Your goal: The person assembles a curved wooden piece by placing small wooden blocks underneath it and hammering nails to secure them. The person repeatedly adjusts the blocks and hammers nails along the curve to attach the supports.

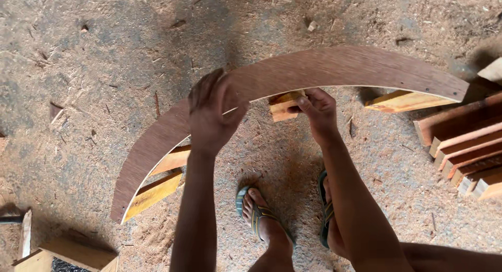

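Observation:
A long curved brown plywood strip [334, 68] arches from lower left to upper right above the sawdust floor. Yellowish wooden blocks are fixed under it, one near the left end [154, 192], one at the middle [282, 105] and one at the right end [405, 100]. My left hand [212, 112] rests flat against the strip's face left of the middle, fingers together. My right hand [316, 109] pinches the middle block from below. My feet in sandals [256, 212] stand under the arch.
Several reddish wooden slats [463, 146] lie stacked at the right edge. Wood offcuts [78, 251] and a narrow stick [24, 233] lie at the lower left. Sawdust and chips cover the floor [94, 68].

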